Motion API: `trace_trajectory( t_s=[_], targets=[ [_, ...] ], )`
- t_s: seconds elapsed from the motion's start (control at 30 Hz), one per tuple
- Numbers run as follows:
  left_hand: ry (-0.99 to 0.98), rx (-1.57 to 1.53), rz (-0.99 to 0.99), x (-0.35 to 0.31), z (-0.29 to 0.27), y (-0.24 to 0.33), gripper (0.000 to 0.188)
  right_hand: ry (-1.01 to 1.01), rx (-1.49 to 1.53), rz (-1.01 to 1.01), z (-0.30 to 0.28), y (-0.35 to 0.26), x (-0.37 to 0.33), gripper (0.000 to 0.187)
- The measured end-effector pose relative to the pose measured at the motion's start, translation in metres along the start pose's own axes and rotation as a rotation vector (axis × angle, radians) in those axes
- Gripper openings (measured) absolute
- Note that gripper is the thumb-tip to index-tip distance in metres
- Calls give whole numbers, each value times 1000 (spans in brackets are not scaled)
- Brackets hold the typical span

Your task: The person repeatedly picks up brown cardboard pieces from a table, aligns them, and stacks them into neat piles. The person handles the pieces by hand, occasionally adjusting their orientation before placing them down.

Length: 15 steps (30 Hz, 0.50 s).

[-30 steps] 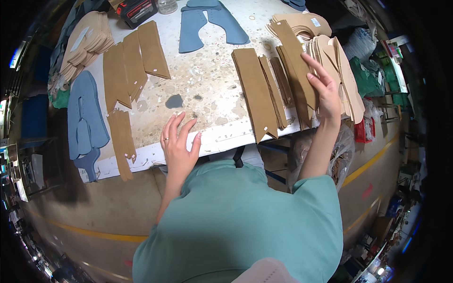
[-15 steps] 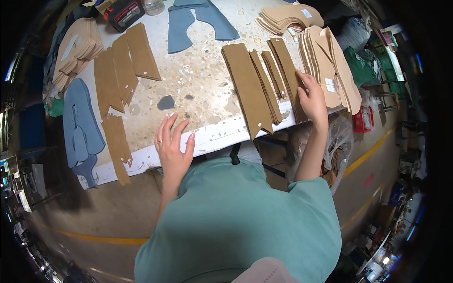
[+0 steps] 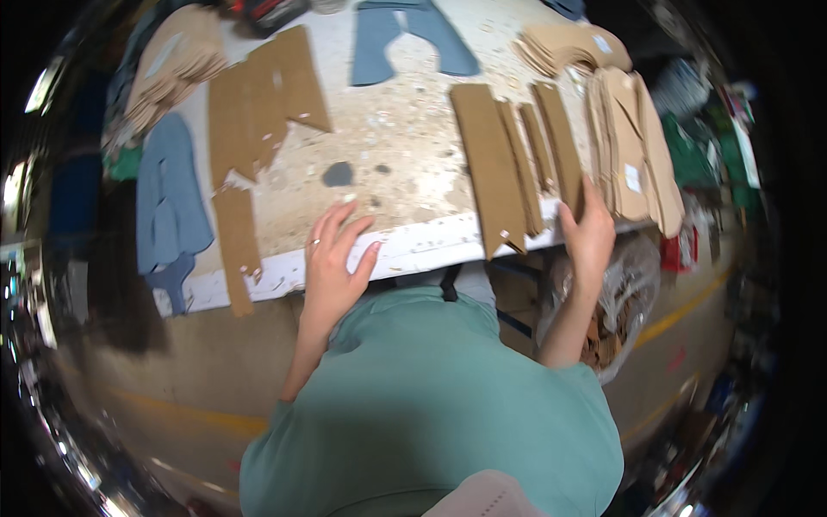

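Observation:
My left hand [image 3: 333, 257] is spread, palm down, at the table's front edge, holding nothing. On the right, my right hand [image 3: 591, 239] straddles the near end of a stack of narrow brown strips [image 3: 560, 133], thumb on its left side and fingers along its right. The hand hides the tip of that stack. Left of it lie a short narrow stack [image 3: 536, 145], a longer narrow stack [image 3: 517, 164] and a wide brown stack [image 3: 484, 164] with notched near end. The brown pieces look like cut fabric or leather; which one I cannot tell.
Stacked beige cut pieces [image 3: 624, 129] lie at the right, more beige ones [image 3: 575, 45] behind. Blue pieces [image 3: 375, 52] lie at the back and others [image 3: 172, 185] at the left, beside brown stacks [image 3: 250, 103]. A plastic bag [image 3: 633, 276] of scraps is below the table's right front.
My right hand has slid nearer along the rightmost brown stack to its near end, with thumb and fingers now on either side. My left hand stays spread. The whole view has shifted a little.

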State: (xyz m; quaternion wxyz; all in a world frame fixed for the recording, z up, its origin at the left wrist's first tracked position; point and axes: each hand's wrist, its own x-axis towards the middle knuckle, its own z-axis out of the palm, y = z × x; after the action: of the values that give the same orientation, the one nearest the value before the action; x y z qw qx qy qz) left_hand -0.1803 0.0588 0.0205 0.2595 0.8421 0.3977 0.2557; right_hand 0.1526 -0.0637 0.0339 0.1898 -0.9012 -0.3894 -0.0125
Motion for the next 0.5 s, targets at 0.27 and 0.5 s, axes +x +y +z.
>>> trace_trajectory(
  t_s=[0.27,0.5],
  targets=[
    [236,92,-79,61,-57,-22,18,14,3,-153,-2,12,6,59],
    [227,264,-210,147,-41,-53,23,132,336,-241,-19,-48,5,35]
  ],
)
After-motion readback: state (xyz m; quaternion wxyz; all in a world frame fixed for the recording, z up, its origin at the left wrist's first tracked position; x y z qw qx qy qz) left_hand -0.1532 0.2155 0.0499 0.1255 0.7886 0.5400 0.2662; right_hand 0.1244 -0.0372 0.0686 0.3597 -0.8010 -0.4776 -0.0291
